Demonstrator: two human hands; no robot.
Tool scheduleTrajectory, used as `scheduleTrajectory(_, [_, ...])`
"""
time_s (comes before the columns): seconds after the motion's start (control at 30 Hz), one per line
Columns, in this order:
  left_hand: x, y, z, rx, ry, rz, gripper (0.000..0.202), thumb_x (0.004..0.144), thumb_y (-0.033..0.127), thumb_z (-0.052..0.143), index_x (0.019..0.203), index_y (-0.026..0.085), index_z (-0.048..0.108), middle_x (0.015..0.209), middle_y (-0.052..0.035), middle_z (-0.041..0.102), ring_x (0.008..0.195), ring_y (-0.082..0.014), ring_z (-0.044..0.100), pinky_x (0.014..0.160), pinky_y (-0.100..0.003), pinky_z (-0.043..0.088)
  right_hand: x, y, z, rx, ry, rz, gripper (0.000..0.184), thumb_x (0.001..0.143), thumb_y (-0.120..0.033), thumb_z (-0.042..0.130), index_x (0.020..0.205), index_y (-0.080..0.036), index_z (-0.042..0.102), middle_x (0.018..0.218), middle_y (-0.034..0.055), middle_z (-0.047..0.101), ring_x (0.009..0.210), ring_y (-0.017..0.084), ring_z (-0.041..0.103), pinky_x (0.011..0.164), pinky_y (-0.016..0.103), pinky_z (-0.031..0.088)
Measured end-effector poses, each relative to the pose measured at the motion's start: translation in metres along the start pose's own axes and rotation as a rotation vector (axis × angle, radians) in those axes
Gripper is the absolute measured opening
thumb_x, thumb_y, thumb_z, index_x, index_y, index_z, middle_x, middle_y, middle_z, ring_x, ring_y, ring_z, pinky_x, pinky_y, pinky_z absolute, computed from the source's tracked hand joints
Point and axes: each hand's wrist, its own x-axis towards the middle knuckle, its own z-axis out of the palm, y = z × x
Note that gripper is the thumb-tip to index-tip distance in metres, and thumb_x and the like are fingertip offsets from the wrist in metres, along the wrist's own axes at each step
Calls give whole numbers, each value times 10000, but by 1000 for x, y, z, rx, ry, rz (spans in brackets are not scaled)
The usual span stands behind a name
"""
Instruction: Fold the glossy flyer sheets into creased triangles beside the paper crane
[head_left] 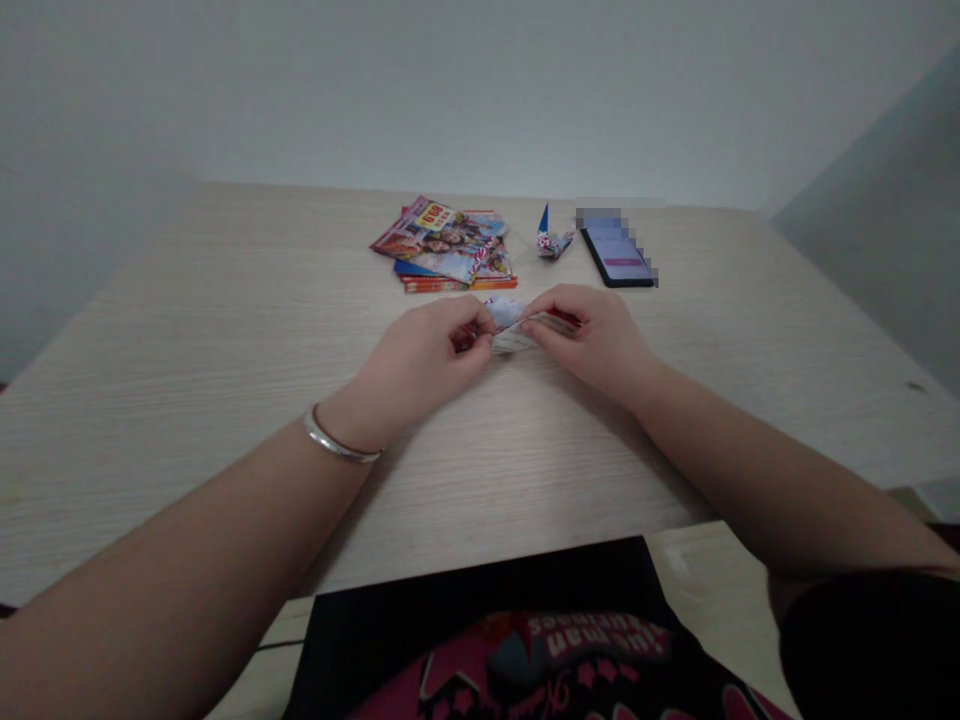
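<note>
Between my two hands is a small folded piece of printed paper (508, 312), pale with some red and blue print. My left hand (433, 350) pinches its left side between thumb and fingers. On the right side, my right hand (589, 335) grips the paper's upper edge, thumb and forefinger pressed together. The fingers hide much of the paper, so its full shape cannot be made out. Just beyond my hands stands a folded paper figure (553, 242) with a pointed blue tip and red-and-white patterned parts.
A stack of colourful printed leaflets (450, 245) lies behind my left hand. At the back right, a phone (619, 252) rests with its screen lit. The pale wooden table (225, 330) meets a wall at its far edge. A dark flat surface (480, 590) shows below the near edge.
</note>
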Motion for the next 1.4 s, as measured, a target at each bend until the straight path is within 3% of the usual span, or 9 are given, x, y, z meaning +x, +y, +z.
scheduleTrajectory(0.2, [1, 0, 0, -1, -6, -41, 95, 832, 257, 592, 762, 192, 601, 698, 12, 603, 645, -138, 527, 607, -285, 365, -1, -4, 3, 106, -34, 86, 162, 878, -344, 664, 835, -208, 741, 791, 16, 730, 729, 163, 599, 696, 315, 446])
scheduleTrajectory(0.43, [3, -7, -1, -122, -52, -22, 83, 821, 226, 547, 746, 196, 567, 712, 18, 569, 672, -133, 507, 631, -281, 362, -1, 16, -11, 256, 24, 192, 207, 829, -399, 714, 745, -214, 673, 587, -48, 523, 558, 110, 422, 548, 290, 326])
scheduleTrajectory(0.6, [5, -10, -1, -168, -98, -80, 61, 767, 238, 553, 719, 202, 547, 669, 33, 519, 629, -124, 466, 597, -270, 334, 1, 32, -21, 361, 1, 317, 300, 775, -486, 777, 714, -232, 630, 558, -46, 522, 535, 113, 448, 508, 279, 325])
scheduleTrajectory(0.73, [8, -10, -4, -175, -170, -138, 98, 768, 267, 582, 708, 207, 535, 640, 43, 496, 587, -113, 425, 565, -262, 316, 3, 38, -27, 355, 16, 356, 274, 760, -432, 796, 702, -228, 622, 552, -47, 520, 522, 107, 448, 483, 268, 321])
scheduleTrajectory(0.9, [11, -15, -8, -113, -214, -98, 76, 763, 247, 568, 703, 211, 537, 652, 30, 516, 615, -127, 454, 583, -265, 328, 4, 46, -35, 368, 49, 424, 278, 734, -421, 800, 687, -233, 601, 563, -51, 514, 500, 102, 441, 463, 267, 357])
scheduleTrajectory(1.2, [13, -20, -17, 62, -208, -50, 69, 763, 268, 539, 732, 217, 574, 687, 17, 595, 644, -148, 533, 608, -270, 370, 3, 71, -52, 345, 70, 373, 307, 778, -469, 780, 704, -249, 578, 576, -48, 494, 506, 115, 450, 449, 270, 344])
scheduleTrajectory(1.4, [12, -30, -14, 48, -100, -110, 97, 832, 281, 545, 824, 217, 618, 742, 7, 633, 659, -153, 558, 610, -274, 390, 1, 75, -49, 240, 47, 353, 248, 840, -447, 727, 758, -235, 629, 625, -40, 537, 555, 128, 484, 532, 289, 412])
